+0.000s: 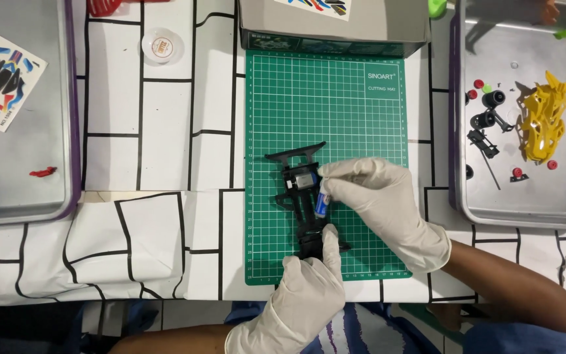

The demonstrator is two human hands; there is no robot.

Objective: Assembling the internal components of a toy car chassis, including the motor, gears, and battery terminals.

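Here your left hand (309,288) pins the black chassis (304,200) flat to the green mat (361,111), thumb pressing; your right hand (378,200) pinches a small tube (323,198) over it, just beyond that grip.

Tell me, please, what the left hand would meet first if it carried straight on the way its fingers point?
The left hand points up the mat and already touches the black toy car chassis at its near end. Going on, it would probably meet the small battery in the right hand; depth is unclear.
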